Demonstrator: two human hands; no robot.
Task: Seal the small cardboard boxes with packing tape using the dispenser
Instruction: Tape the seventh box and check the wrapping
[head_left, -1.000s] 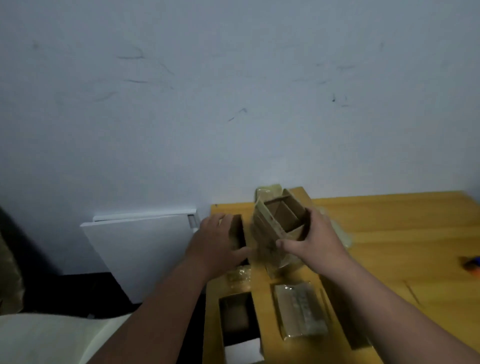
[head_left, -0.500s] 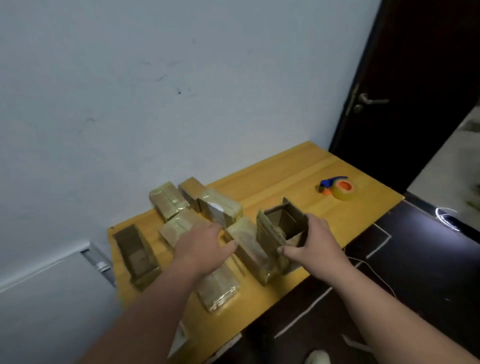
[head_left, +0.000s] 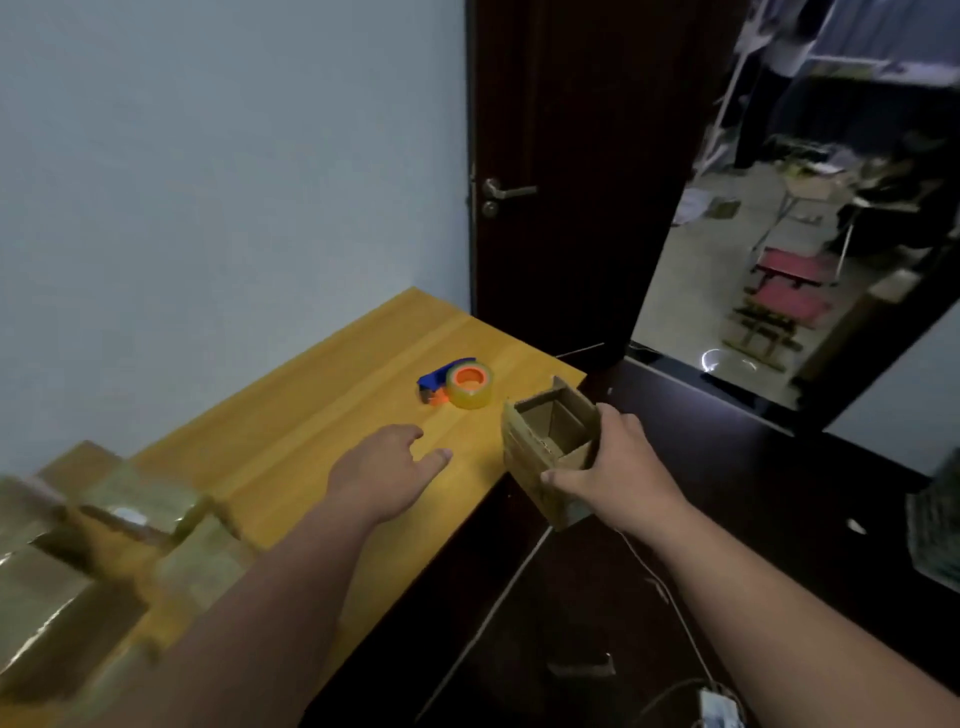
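Yellow wood bench (head_left: 332, 395) first, sealed boxes (head_left: 130, 525) crowding its left end. Off its right edge, the right hand (head_left: 613, 467) grips the open cardboard box (head_left: 550, 447), mouth tilted up, long axis running top to bottom; light, crushable board, I'd say, best held by its side walls. Left hand (head_left: 384, 473) hovers, fingers spread, nearing the tape dispenser (head_left: 457, 387) near the far right corner.

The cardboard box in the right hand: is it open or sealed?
Open. The cardboard box held by the right hand shows its hollow inside, flaps up.
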